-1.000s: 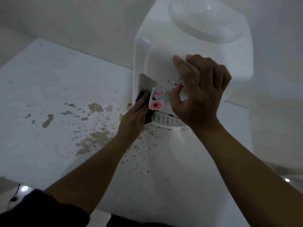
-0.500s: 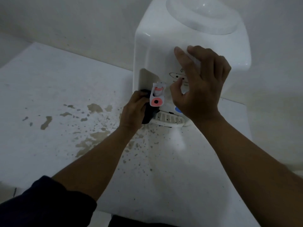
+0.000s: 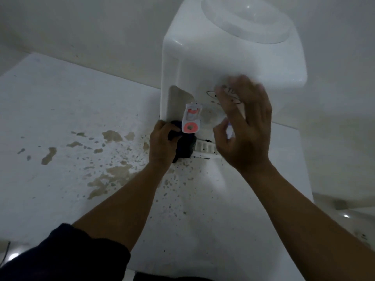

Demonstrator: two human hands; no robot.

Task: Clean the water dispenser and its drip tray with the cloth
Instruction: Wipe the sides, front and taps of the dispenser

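Left hand (image 3: 162, 142): grip clenched round the dark cloth (image 3: 183, 146), fingers curled over it, bunched at the foot of the dispenser recess. Cloth sits under the red-tabbed tap (image 3: 191, 118) and against the left end of the slotted drip tray (image 3: 205, 148); contact with the tray looks likely, exact edge hidden by the cloth.

Right hand (image 3: 243, 126): grip released, fingers spread and blurred, palm in front of the dispenser's front panel over the printed logo. Cannot tell whether the fingertips touch the panel. It hides the right half of the tray and whatever tap sits there.

Water dispenser (image 3: 233, 57): white, upright on the white worktop (image 3: 60, 98), backed against the wall, bottle seat on top with no bottle.

Worktop carries brown stains and specks left of and in front of the tray.

Step in hand, as judged: wiping the lower recess and the tray's left end. Next move calls for drawing the cloth rightward across the tray slots, so the right hand must clear that side or steady the body higher up.
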